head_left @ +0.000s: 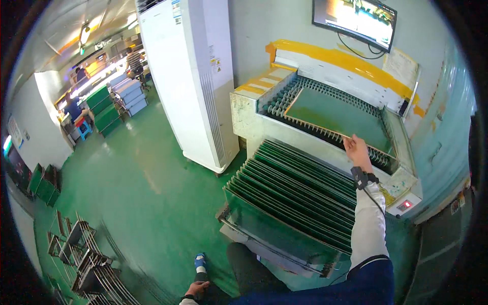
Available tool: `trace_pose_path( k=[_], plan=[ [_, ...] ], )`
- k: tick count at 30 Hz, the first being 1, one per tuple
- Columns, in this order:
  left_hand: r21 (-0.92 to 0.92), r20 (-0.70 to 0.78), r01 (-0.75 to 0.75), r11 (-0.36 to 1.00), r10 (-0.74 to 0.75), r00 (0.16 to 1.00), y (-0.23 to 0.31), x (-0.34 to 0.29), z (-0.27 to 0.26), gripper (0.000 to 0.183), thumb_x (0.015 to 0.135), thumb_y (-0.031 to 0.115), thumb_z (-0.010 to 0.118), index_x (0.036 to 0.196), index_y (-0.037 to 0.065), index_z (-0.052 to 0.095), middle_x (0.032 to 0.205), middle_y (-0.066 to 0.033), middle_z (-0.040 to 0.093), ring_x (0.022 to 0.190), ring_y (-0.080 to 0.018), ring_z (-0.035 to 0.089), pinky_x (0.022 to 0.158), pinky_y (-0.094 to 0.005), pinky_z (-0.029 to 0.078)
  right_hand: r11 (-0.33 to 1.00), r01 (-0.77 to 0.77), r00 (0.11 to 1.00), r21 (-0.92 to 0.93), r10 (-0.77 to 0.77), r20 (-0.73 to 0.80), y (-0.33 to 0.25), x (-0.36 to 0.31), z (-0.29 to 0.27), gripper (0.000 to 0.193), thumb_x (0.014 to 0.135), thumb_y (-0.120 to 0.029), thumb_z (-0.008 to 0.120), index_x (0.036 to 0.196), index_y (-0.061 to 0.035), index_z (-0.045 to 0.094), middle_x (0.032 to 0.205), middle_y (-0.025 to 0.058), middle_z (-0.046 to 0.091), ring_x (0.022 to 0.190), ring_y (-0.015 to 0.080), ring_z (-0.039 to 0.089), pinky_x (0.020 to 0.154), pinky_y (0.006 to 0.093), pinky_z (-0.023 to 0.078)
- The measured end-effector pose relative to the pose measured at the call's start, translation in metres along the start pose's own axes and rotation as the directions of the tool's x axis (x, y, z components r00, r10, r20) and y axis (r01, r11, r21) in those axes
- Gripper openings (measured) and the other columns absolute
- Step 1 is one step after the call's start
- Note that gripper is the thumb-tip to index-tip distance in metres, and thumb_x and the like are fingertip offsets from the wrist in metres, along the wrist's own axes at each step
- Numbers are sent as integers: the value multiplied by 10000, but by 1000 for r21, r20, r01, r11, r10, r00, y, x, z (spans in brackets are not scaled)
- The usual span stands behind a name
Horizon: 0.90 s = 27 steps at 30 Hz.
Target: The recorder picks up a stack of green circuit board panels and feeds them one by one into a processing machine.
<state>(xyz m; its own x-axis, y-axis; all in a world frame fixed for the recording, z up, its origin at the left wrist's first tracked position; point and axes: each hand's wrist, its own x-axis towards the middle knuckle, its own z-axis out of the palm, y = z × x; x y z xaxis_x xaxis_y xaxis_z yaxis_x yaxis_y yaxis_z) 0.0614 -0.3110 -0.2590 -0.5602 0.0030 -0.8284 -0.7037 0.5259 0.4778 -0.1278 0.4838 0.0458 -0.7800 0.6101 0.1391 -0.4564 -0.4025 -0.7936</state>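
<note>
A flat green panel (338, 113) lies on the rollers of a conveyor machine (246, 114) at the right. My right hand (359, 152) reaches over to the panel's near edge, its fingers pinched there; the hand hides part of the contact. A dark device with a cable (364, 178) is strapped around that wrist. Below the machine, a rack (244, 231) holds several similar green panels on edge, side by side, under my right forearm. Low in the view, my left hand (197, 288) is beside my leg with its fingers curled and nothing visible in them.
A tall white cabinet unit (178, 76) stands left of the machine. A screen (356, 23) hangs on the wall above it. Metal racks (84, 254) stand on the green floor at lower left. Far left, people sit near stacked green and blue crates (104, 109).
</note>
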Motion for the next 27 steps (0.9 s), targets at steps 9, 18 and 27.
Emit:
trace_pose_path(
  k=[9, 18, 27],
  plan=[
    [-79, 185, 74, 994, -58, 981, 15, 13, 7, 478, 776, 396, 710, 1115, 80, 594, 913, -82, 610, 792, -197, 555, 671, -357, 466, 861, -344, 938, -376, 293, -187, -17, 35, 23, 303, 867, -265, 592, 982, 15, 571, 985, 164, 637, 835, 201, 626, 643, 265, 504],
    [-207, 128, -3, 978, 30, 991, -13, 34, 12, 472, 721, 417, 753, 1033, 87, 626, 826, -7, 595, 645, -124, 467, 576, -283, 392, -550, -35, 986, -834, -154, 61, 1, 13, 92, 437, 846, -442, 512, 1060, -79, 627, 1224, 131, 531, 1122, 321, 494, 926, 505, 378],
    [-105, 194, 43, 994, -22, 981, 5, 30, 12, 552, 712, 497, 734, 1090, 116, 606, 846, -17, 606, 618, -116, 467, 550, -281, 395, -459, -63, 997, -886, 7, -75, -6, 55, 67, 633, 858, -551, 441, 1363, -171, 401, 1425, 107, 359, 1317, 374, 282, 1046, 549, 229]
  ],
)
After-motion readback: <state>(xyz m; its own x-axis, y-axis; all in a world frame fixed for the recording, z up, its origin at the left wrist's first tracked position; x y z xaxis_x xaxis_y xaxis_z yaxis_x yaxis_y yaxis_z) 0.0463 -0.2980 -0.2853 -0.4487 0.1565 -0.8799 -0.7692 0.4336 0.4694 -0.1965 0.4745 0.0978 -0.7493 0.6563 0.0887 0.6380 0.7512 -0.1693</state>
